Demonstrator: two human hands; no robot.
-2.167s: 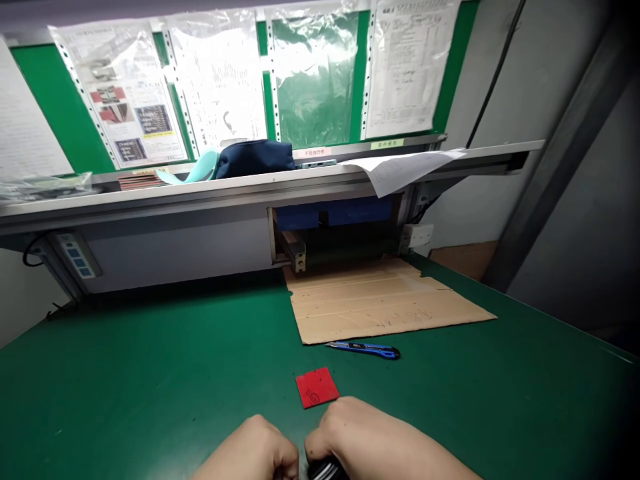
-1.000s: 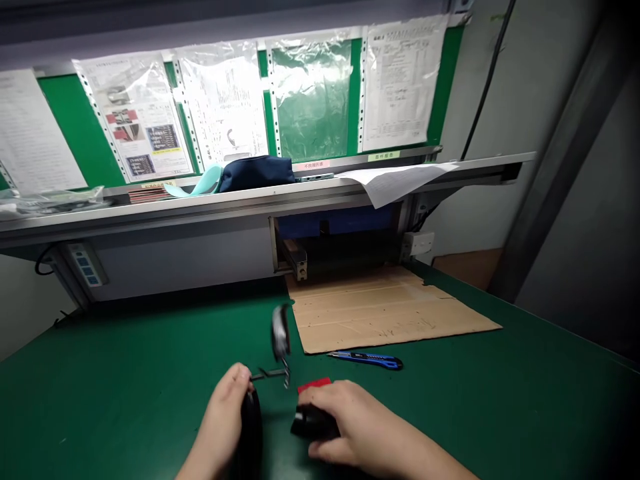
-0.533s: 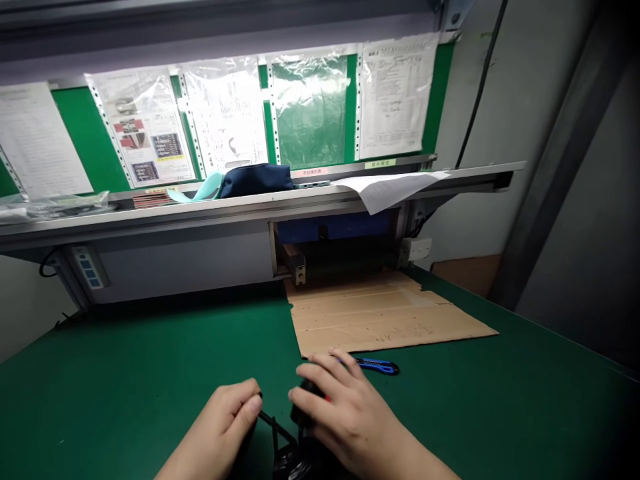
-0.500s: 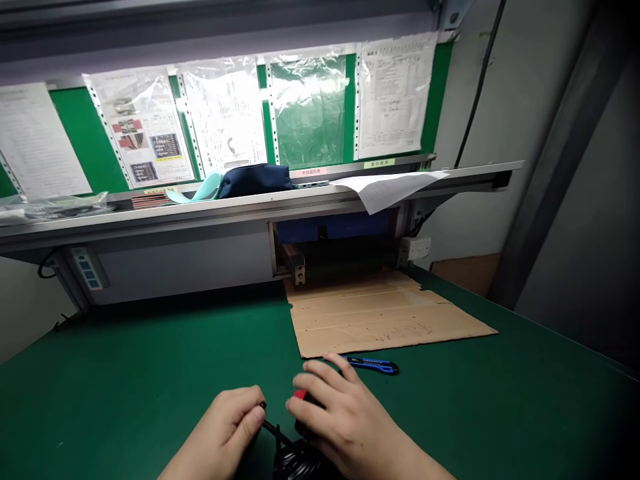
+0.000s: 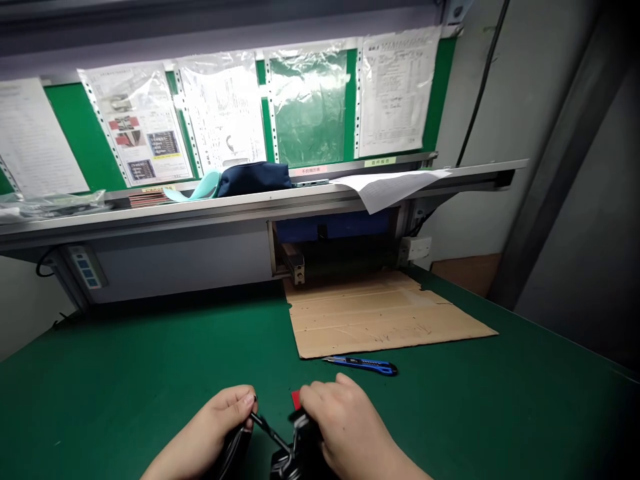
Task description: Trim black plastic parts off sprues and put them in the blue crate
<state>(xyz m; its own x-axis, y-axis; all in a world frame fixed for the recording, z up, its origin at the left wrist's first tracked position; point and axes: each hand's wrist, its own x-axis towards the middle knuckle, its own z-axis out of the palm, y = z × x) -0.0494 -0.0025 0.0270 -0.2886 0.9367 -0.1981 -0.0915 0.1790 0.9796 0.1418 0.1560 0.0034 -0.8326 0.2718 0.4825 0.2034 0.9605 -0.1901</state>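
Observation:
Both my hands work low at the front edge of the green mat. My left hand point(image 5: 220, 427) is closed, pinching the end of a thin dark rod or cable point(image 5: 267, 430) and lying over a dark curved part. My right hand point(image 5: 345, 430) is closed over a black device point(image 5: 295, 453), which it mostly hides. A small red card point(image 5: 295, 399) peeks out just beyond the right fingers, lying on the mat.
A blue utility knife point(image 5: 361, 365) lies beyond my right hand, in front of a flat cardboard sheet point(image 5: 380, 317). A shelf point(image 5: 200, 207) at the back carries a dark blue pouch point(image 5: 253, 179), papers and plastic bags. Document sleeves hang on the green board.
My right hand has curled shut over the black device and drawn back, uncovering more of the knife. The left hand stays pinched on the thin rod. A second ago a part was raised over the mat.

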